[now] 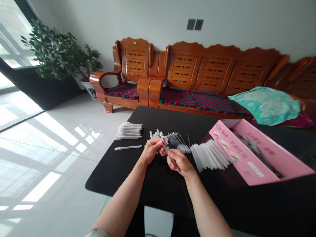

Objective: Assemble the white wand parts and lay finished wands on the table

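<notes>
White plastic pen parts are spread across a black tabletop [118,174], and two bare forearms reach in from the near edge. The left hand [151,152] and right hand [179,163] meet near the middle of the table, their fingertips close together. The left thumb and forefinger [158,142] are pinched on a small white pen part [163,144]. Its long axis seems to slant toward the right hand, though the fingers hide most of it. The right fingers [170,153] curl in just below it, and whether they grip it too cannot be told. Just beyond the hands lies a loose heap of what look like white pen caps [156,134], nearest the left hand. To its right is a bunch of thin black-tipped refills [177,142], nearer the right hand. Farther right fans a pile of translucent pen barrels [209,155], beside an open pink cardboard box [247,154]. To the left, a stack of white pens [129,131] lies near a single white pen [127,147], which points toward the left hand. Beyond the table stand a carved wooden sofa [212,72] and a potted plant [61,56].
</notes>
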The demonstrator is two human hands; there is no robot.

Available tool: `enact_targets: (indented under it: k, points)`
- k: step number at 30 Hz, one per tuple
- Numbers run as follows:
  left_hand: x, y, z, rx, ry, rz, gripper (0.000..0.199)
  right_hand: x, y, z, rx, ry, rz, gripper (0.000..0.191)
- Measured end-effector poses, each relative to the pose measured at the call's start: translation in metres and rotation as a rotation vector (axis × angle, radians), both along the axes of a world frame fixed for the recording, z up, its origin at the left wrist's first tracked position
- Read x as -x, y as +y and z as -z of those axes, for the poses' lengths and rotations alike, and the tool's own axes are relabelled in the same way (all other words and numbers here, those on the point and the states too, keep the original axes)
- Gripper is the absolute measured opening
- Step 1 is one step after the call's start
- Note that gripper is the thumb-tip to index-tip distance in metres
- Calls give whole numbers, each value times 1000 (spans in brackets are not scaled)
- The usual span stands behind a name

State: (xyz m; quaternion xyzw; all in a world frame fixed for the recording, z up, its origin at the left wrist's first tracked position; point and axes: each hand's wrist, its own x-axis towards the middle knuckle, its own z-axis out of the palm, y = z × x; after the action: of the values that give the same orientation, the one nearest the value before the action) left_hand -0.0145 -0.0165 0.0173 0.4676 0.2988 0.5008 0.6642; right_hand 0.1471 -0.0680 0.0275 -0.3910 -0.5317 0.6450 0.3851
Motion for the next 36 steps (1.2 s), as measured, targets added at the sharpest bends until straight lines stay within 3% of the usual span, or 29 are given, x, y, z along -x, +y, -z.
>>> enact_targets:
  k: [2, 6, 8, 14, 17, 20, 22, 28, 36]
  points:
    - [2, 3, 1, -1, -11, -61, 37, 1, -1, 0, -89, -69, 84, 41]
    - [10, 15, 4, 32, -161, -406, 35, 3, -3, 1, -456, -484, 323, 37]
    - [11, 17, 3, 20, -154, -438, 34, 2, -3, 3, -530, -595, 386, 37]
    - [5, 6, 2, -144, 185, -398, 35, -10, 3, 8, -563, -674, 554, 43]
    - [5, 5, 5, -208, 385, -466, 31, -29, 6, 10, -581, -781, 791, 42]
    - [6, 7, 8, -276, 627, -566, 19, -58, 5, 11, -550, -1041, 1072, 33]
    - [5, 7, 9, -327, 751, -596, 12, -76, 2, 12, -491, -1225, 1179, 26]
    - [2, 5, 8, -413, 830, -629, 7, -102, -5, 12, -374, -1523, 1196, 17]
    - [5, 4, 8, -398, 806, -632, 8, -103, -3, 16, -370, -1527, 1199, 21]
